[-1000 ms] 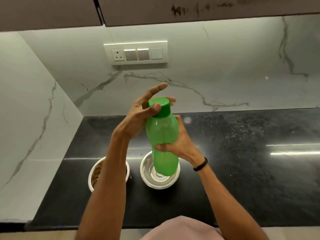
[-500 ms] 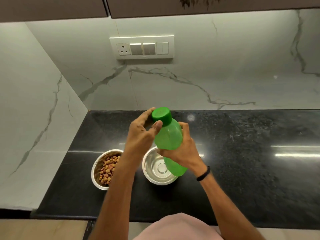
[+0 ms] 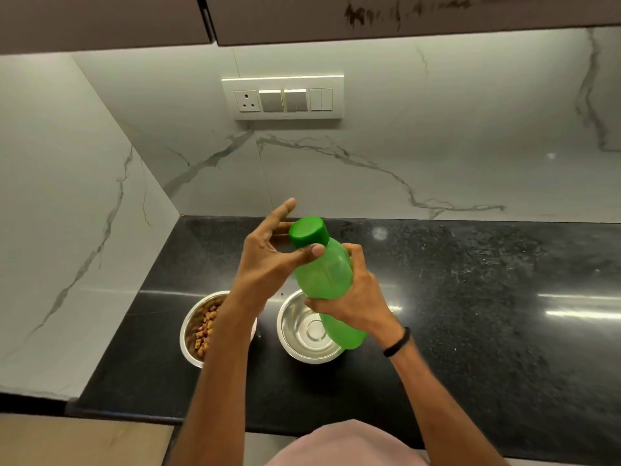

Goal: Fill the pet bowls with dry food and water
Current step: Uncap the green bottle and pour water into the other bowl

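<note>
A translucent green bottle (image 3: 324, 274) with its dark green cap (image 3: 308, 231) on tilts to the left above the bowls. My right hand (image 3: 353, 297) grips the bottle's body. My left hand (image 3: 268, 257) is at the cap: its thumb rests just under the cap and its fingers are spread behind it. Under the bottle stands a steel bowl (image 3: 302, 334) with nothing in it. A second steel bowl (image 3: 195, 331) to its left holds brown dry food and is partly hidden by my left forearm.
The bowls stand on a black stone countertop (image 3: 470, 314) in a corner of white marble walls. A switch and socket panel (image 3: 284, 97) is on the back wall, with cabinets above. The counter's front edge runs near my body.
The bottle has tilted a little more to the left. My left hand has opened its fingers around the cap, and the view has shifted slightly.
</note>
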